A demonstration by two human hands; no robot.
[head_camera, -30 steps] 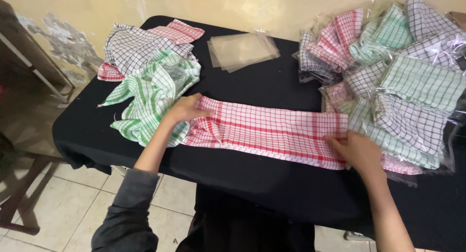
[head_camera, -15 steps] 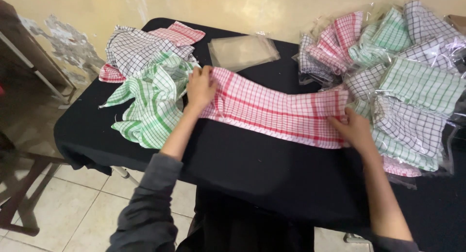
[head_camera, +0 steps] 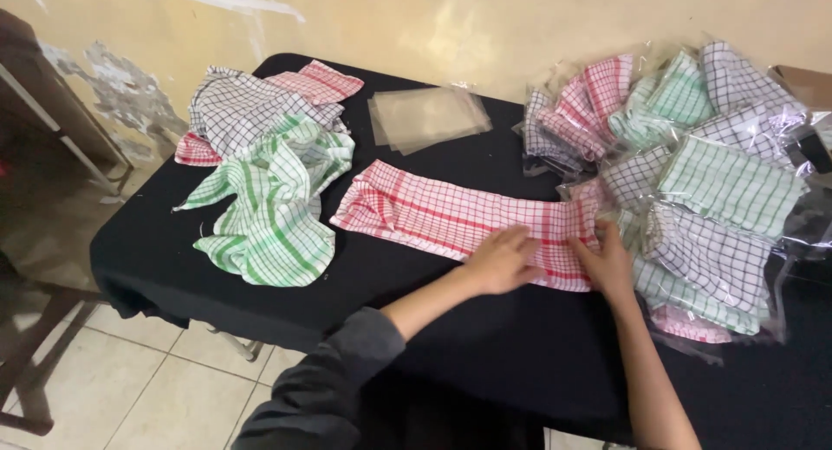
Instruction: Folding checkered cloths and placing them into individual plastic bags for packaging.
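Both hands are lying flat and open, left hand (head_camera: pixel 501 259) and right hand (head_camera: pixel 607 261) pressing the red cloth's (head_camera: pixel 451 216) right end on the surface (head_camera: pixel 364 277).

Left hand (head_camera: pixel 501 259): palm down, fingers extended flat and together, forearm in a dark sleeve reaching in from below. Right hand (head_camera: pixel 605 261): palm down, fingers spread, bare forearm. The hands lie close together, not touching

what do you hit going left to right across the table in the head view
pile of loose checked cloths → stack of clear plastic bags → folded red checked cloth → left hand → right hand → heap of bagged checked cloths
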